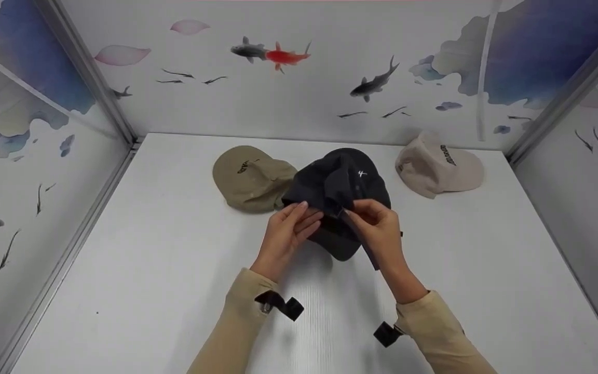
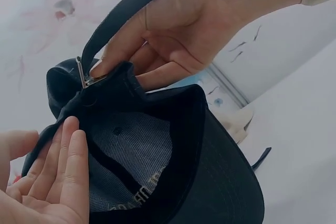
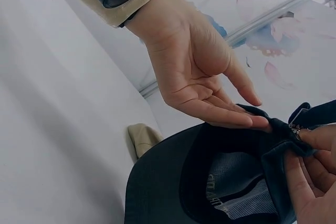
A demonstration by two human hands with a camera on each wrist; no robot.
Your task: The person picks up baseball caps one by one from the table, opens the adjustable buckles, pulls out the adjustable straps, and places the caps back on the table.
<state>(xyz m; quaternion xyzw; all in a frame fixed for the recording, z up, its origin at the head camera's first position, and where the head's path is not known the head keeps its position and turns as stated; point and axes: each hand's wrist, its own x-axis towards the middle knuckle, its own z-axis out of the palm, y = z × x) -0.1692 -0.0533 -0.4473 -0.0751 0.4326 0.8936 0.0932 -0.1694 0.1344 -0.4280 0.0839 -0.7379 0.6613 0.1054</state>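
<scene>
A dark navy baseball cap (image 1: 312, 179) is held up at the middle of the table, its mesh lining (image 2: 134, 135) and brim (image 2: 226, 166) showing in the left wrist view. My left hand (image 1: 284, 239) touches the cap's back edge; its fingers lie straight along the inside, the thumb apart from them. With thumb and fingers, my right hand (image 1: 384, 236) pinches the cap's back strap (image 2: 128, 17) beside a metal buckle (image 2: 81, 72). The strap's long free end hangs past the right wrist. The fingertips partly cover the buckle.
Behind and left of the dark cap lies an olive-tan cap (image 1: 247, 182). A pale pink cap (image 1: 429, 169) rests at the back right. The white table (image 1: 138, 259) is bounded by printed panels (image 1: 299, 104) at the back and sides.
</scene>
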